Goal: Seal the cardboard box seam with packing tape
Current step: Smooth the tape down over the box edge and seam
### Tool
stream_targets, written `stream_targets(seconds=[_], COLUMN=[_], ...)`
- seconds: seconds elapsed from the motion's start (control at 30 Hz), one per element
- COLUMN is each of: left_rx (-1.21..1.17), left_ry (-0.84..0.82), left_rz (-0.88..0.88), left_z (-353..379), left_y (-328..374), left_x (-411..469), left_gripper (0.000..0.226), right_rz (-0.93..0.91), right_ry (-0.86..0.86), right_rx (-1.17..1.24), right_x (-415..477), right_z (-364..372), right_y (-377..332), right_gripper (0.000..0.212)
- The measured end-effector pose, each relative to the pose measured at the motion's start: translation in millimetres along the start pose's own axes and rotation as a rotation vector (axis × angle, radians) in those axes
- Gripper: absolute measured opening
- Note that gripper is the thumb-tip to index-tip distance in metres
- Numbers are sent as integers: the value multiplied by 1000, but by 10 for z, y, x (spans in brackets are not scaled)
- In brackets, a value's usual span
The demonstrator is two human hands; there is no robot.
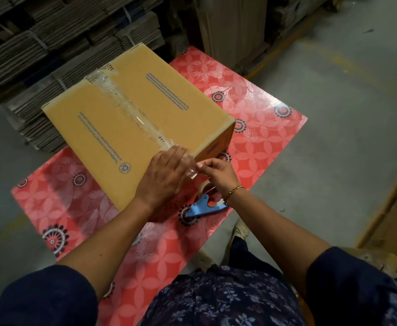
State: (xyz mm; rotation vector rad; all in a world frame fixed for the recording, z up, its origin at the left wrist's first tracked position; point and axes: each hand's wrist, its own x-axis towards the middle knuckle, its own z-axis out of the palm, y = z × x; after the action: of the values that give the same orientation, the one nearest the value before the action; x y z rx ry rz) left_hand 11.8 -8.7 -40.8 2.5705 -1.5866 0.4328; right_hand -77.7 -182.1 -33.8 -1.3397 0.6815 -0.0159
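Clear tape [131, 109] end is pinched by right hand [218, 172]; left hand [164, 177], fingers spread, presses flat on box [112, 128].

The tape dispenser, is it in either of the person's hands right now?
No, the tape dispenser lies on the red floral table while the left hand presses the box and the right hand pinches the loose tape end.
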Motion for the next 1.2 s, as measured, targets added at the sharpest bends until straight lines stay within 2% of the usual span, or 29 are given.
stream_targets(seconds=[0.13, 0.37, 0.5, 0.67, 1.2], left_rx=[34, -4, -2, 31, 42], left_ry=[107, 150, 107, 26, -120], left_rz=[173, 164, 162, 139, 50], left_z=[-11, -47, -96, -147, -191], left_y=[-10, 17, 23, 29, 59], left_x=[-47, -31, -24, -3, 42], left_gripper=[41, 39, 34, 16, 11], right_rz=[-9, -28, -51, -62, -71], right_ry=[12, 8, 3, -14, 31], right_rx=[21, 35, 15, -15, -74], right_x=[15, 32, 69, 135, 259], right_z=[11, 11, 19, 11, 44], right_y=[36, 62, 89, 132, 199], right_gripper=[8, 9, 11, 12, 5])
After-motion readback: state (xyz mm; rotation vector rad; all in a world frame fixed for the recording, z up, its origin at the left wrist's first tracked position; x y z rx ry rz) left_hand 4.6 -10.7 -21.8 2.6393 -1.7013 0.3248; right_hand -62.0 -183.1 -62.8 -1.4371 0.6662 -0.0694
